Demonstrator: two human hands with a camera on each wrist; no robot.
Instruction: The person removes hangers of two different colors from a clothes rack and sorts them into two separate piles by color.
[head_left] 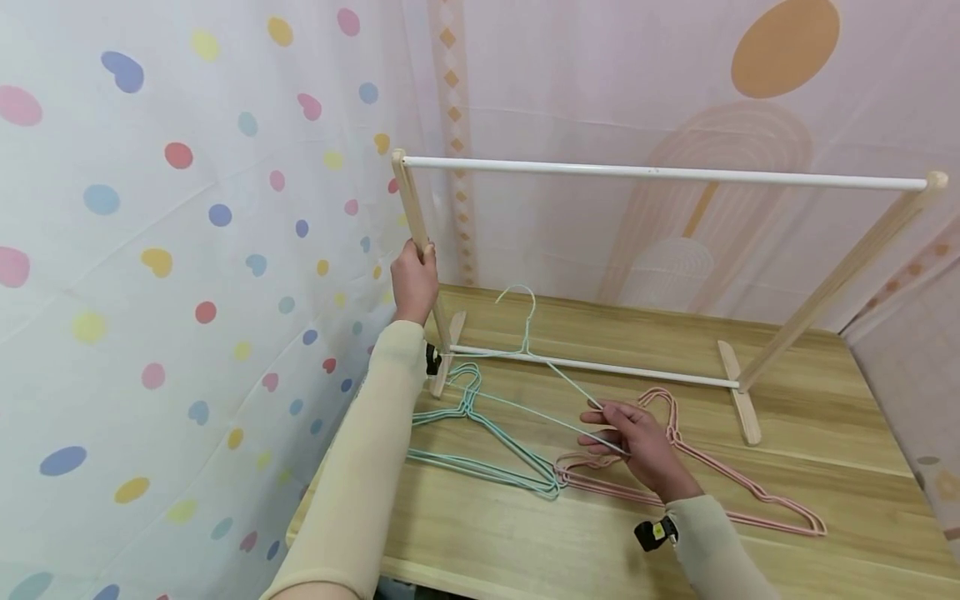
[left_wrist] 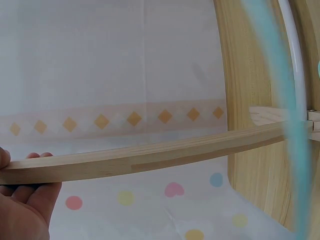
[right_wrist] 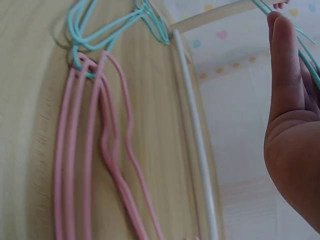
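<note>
Teal hanger sits pinched in my right hand, raised off the surface, hook pointing up-left toward the rail. My left hand, nearer that side, clamps the rack's upright.

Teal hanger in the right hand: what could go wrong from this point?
The right hand pinches the teal hanger by one thin wire arm, so it may twist or slip. Its hook sits near the lower white bar and could snag there. The left hand grips the wooden post; the light rack might tip if released.
</note>
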